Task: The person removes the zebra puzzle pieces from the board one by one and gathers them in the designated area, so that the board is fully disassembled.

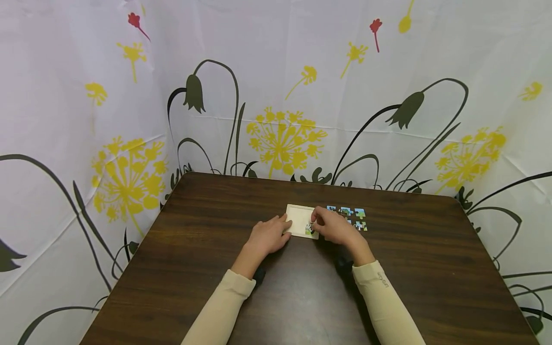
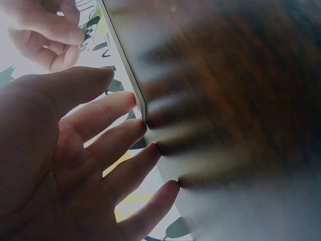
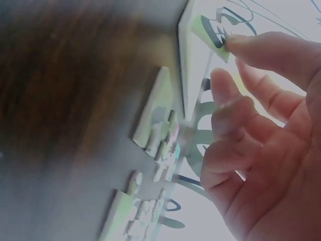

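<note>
A pale, shallow puzzle tray lies on the table in the head view. My left hand rests beside its left side with fingers spread, the fingertips at the tray's edge and the tabletop; in the left wrist view the left hand shows these fingers apart, holding nothing. Over the tray's near right corner, my right hand pinches a jigsaw piece with green and black print. A green and white patch of jigsaw shows at that corner, partly hidden by the right fingers.
Several loose jigsaw pieces lie in rows right of the tray, some hidden behind the right hand. The dark wooden table ends at a white curtain printed with flowers.
</note>
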`<state>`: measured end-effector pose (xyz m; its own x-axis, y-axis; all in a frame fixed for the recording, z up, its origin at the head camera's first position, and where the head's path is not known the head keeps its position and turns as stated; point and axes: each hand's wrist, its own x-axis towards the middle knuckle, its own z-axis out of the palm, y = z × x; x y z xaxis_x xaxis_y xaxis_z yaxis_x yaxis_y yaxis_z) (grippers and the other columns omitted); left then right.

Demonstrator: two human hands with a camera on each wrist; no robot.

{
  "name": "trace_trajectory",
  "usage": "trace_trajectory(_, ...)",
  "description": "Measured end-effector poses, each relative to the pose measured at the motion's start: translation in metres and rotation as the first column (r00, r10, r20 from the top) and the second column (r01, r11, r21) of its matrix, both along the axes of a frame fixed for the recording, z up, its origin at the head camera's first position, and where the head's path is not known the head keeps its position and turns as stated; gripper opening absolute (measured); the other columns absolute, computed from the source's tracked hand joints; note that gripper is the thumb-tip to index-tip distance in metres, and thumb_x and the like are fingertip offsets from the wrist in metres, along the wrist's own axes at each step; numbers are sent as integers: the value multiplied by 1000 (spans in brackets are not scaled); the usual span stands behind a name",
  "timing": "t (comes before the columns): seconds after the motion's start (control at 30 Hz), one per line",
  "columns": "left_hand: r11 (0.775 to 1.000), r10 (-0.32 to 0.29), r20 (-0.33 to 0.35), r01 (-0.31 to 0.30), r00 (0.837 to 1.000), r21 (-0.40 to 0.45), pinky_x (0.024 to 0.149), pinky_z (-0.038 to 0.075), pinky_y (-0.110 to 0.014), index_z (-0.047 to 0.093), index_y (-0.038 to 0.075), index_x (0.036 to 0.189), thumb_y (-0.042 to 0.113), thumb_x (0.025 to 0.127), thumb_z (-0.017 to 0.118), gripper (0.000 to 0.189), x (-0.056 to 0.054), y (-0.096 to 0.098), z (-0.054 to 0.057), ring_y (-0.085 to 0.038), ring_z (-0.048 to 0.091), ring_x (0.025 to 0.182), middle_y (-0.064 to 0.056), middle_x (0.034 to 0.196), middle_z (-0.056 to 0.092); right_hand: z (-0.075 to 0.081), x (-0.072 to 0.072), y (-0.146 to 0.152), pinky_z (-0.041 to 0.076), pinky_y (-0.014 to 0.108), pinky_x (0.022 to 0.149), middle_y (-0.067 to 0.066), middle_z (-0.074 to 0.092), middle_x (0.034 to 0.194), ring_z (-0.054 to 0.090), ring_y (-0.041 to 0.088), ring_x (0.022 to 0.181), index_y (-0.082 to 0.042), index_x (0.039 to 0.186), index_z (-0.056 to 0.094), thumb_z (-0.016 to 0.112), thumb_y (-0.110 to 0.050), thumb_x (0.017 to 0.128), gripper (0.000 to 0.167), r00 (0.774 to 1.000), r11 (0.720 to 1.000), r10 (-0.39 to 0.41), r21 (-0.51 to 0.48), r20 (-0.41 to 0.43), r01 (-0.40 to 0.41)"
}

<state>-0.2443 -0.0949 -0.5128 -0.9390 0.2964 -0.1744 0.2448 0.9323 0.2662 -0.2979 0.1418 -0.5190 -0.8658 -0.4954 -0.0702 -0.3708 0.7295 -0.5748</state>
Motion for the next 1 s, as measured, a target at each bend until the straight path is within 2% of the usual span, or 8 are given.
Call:
trace_trajectory(0.13,1000,-1,-2,1,1000,-1,125,37,-63,56,25,160,36,112,58,50,-1,0,-1,-26,42,160,-2,173,42,6,2,3,49,37,80,1,65,95,59,18,86,-13,100,64,70,-17,105,9,1000,999,22,-32,-21,-23)
trace_trajectory(0.27,1000,-3,-1,3,1000,6,126,37,-64,56,24,160,35,112,59,50,0,0,-1,-26,42,160,-2,173,42,16,5,13,49,35,76,3,67,95,59,17,84,-11,98,66,69,-14,105,8,999,993,49,-107,23,-46)
trace_trajectory(0.33,1000,-7,-1,7,1000,10,126,37,-64,55,24,160,35,111,60,50,1,-1,-1,-26,41,160,-2,173,42,21,6,22,49,34,73,3,67,95,58,17,81,-11,98,67,69,-14,105,7,998,990,47,-137,48,-40)
trace_trajectory(0.47,1000,-18,-1,18,1000,6,125,37,-64,54,23,161,35,110,62,52,2,-1,-1,-27,41,160,-3,173,41,31,6,47,50,34,74,5,68,97,59,17,83,-8,100,68,68,-13,105,7,997,986,29,-163,73,-17)
trace_trajectory(0.6,1000,-24,8,24,1000,3,126,36,-64,53,24,162,36,111,61,53,1,-1,-2,-27,40,161,-3,174,40,40,7,76,50,34,77,8,68,98,59,18,87,-5,101,69,66,-12,106,9,996,989,14,-146,88,-1)
trace_trajectory(0.73,1000,-27,12,27,1000,1,126,35,-64,52,24,162,36,111,61,53,0,-1,-1,-27,39,161,-3,175,39,43,10,103,50,35,80,8,68,98,58,19,89,-2,102,70,64,-13,107,13,988,995,-14,-99,153,29)
trace_trajectory(0.87,1000,-28,14,29,999,-1,126,36,-64,53,23,162,36,111,61,53,1,-2,0,-28,39,161,-3,174,39,40,12,123,48,34,78,8,68,96,56,18,86,1,101,71,64,-11,106,14,975,996,-70,-36,209,80)
trace_trajectory(1.0,1000,-27,17,27,1000,0,126,35,-64,52,23,162,36,111,60,53,1,-2,0,-28,39,161,-4,175,39,37,13,131,46,34,75,10,67,93,53,19,83,5,100,71,65,-7,104,14,970,995,-96,-11,224,101)
